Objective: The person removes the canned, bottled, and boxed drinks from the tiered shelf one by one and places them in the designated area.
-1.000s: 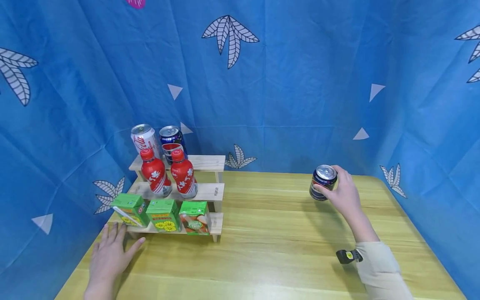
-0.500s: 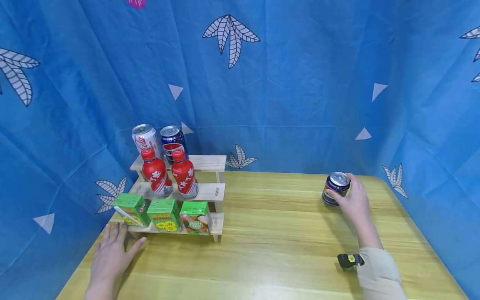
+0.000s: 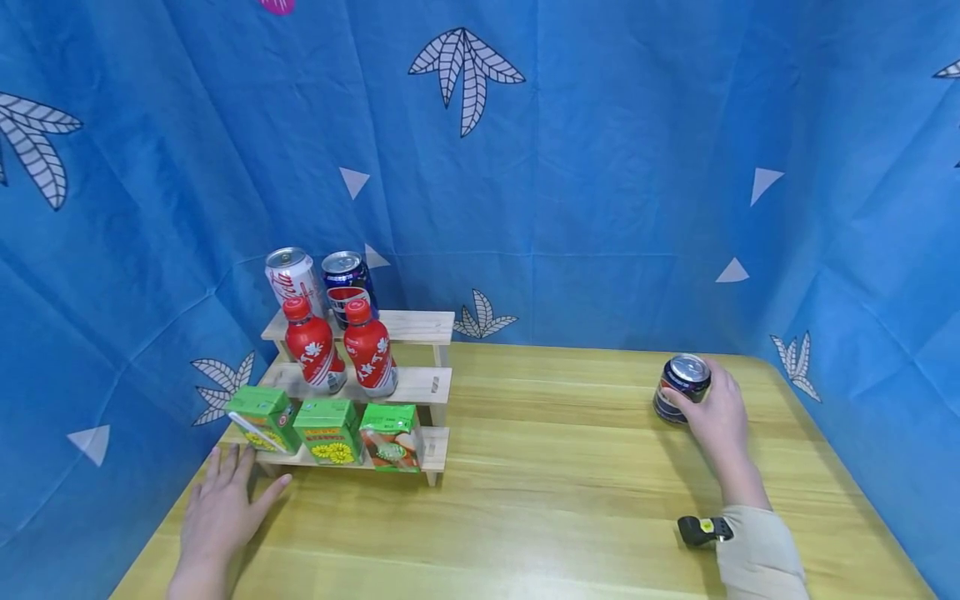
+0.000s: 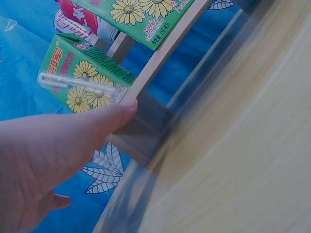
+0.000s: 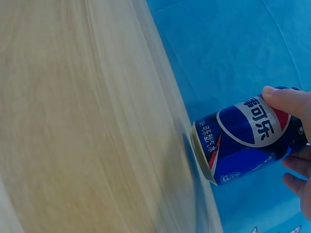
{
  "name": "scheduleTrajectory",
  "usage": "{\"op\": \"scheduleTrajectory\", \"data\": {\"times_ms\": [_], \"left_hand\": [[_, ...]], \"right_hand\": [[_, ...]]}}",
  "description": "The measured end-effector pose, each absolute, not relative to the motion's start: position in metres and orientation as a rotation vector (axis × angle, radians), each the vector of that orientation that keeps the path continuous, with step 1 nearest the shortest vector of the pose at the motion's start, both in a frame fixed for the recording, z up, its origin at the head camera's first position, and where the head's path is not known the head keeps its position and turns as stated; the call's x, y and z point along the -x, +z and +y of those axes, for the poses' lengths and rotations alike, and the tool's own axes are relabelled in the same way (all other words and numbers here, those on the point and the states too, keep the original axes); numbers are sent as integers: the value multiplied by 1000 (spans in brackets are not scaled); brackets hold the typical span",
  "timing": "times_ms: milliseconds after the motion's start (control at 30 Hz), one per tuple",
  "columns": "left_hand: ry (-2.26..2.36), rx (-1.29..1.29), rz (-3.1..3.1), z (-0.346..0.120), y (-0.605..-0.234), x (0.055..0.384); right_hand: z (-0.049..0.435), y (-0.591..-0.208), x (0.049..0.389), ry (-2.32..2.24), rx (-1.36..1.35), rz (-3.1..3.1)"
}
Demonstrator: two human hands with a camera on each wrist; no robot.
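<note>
At the right of the head view, my right hand (image 3: pixel 722 417) grips an upright blue cola can (image 3: pixel 681 387) by its upper part. In the right wrist view the can's base is at or just over the tabletop; I cannot tell whether it touches. My left hand (image 3: pixel 219 508) lies with fingers extended by the front left corner of a three-step wooden shelf (image 3: pixel 435 446). Its fingertips are at the lowest step, below a green drink carton (image 4: pixel 85 80) with a straw on its side.
More green cartons (image 3: pixel 327 429) stand on the low step. Two red bottles (image 3: pixel 369 354) stand on the middle one. The top step holds a white cola can (image 3: pixel 288 279) and a blue can (image 3: pixel 348 283). Blue cloth (image 3: pixel 600 167) hangs around the wooden table (image 3: pixel 540 467).
My right hand has carried the blue cola can rightward and down toward the tabletop at the back right. My left hand has stayed by the shelf.
</note>
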State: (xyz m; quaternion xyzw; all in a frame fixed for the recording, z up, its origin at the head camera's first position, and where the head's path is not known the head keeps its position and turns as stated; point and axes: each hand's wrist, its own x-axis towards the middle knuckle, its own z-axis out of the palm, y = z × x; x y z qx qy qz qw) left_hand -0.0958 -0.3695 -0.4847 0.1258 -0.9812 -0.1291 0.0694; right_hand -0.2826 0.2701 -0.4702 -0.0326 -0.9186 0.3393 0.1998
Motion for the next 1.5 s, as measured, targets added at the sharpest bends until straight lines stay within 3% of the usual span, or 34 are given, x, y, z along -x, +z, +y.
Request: {"op": "scheduleTrajectory", "data": {"times_ms": [700, 1500], "left_hand": [[-399, -377, -2963, -368, -484, 100], [-378, -383, -2988, -371, -483, 97]], "right_hand": [[281, -472, 279, 949, 174, -2618], [275, -443, 276, 723, -55, -2645]]}}
